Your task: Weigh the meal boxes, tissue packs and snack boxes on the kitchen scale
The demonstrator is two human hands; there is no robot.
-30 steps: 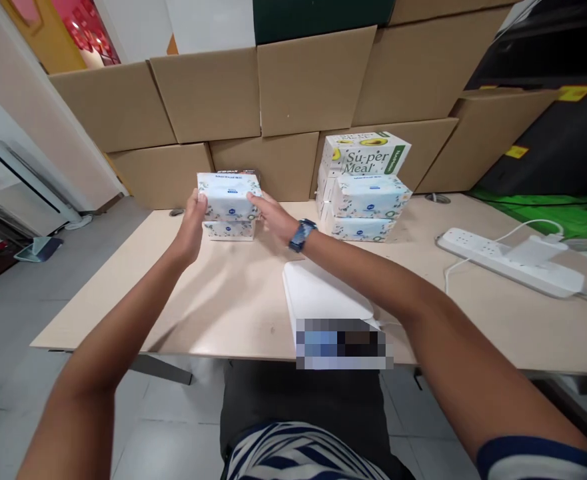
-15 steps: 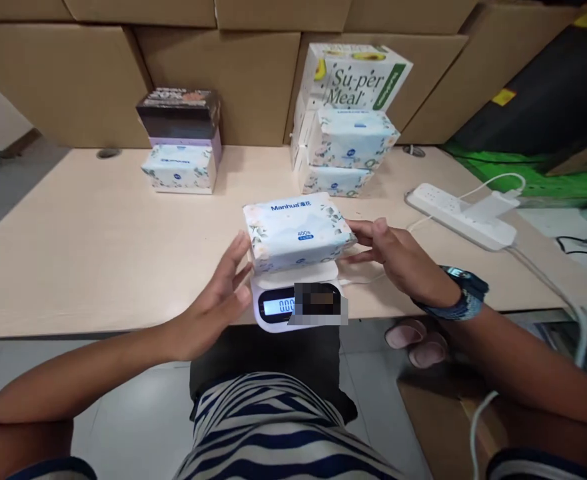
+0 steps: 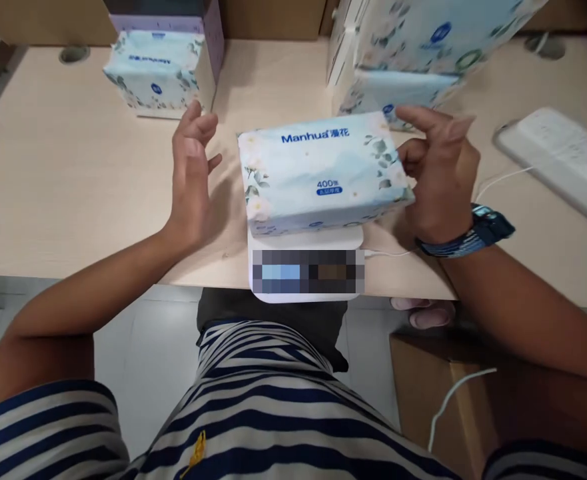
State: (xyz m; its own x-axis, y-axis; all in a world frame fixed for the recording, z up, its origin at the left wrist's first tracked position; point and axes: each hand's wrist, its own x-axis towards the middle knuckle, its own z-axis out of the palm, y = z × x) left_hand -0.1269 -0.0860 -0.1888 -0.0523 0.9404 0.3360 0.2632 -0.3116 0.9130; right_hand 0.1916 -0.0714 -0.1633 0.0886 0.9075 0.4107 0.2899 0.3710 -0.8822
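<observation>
Both hands are open and clear of the load: left hand (image 3: 190,180) to its left, right hand (image 3: 438,177) to its right. Tissue pack (image 3: 323,170) rests on scale (image 3: 306,267) at the near desk (image 3: 73,187) edge; placement appears complete, reading pending.

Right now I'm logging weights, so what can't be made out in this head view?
- Scale display: blurred over, reading unreadable.
- Scale platform: covered by the tissue pack.
- Rear tissue stack: cut by the top edge, motion-blurred.
- Power strip: blurred, cut by the right edge.
</observation>
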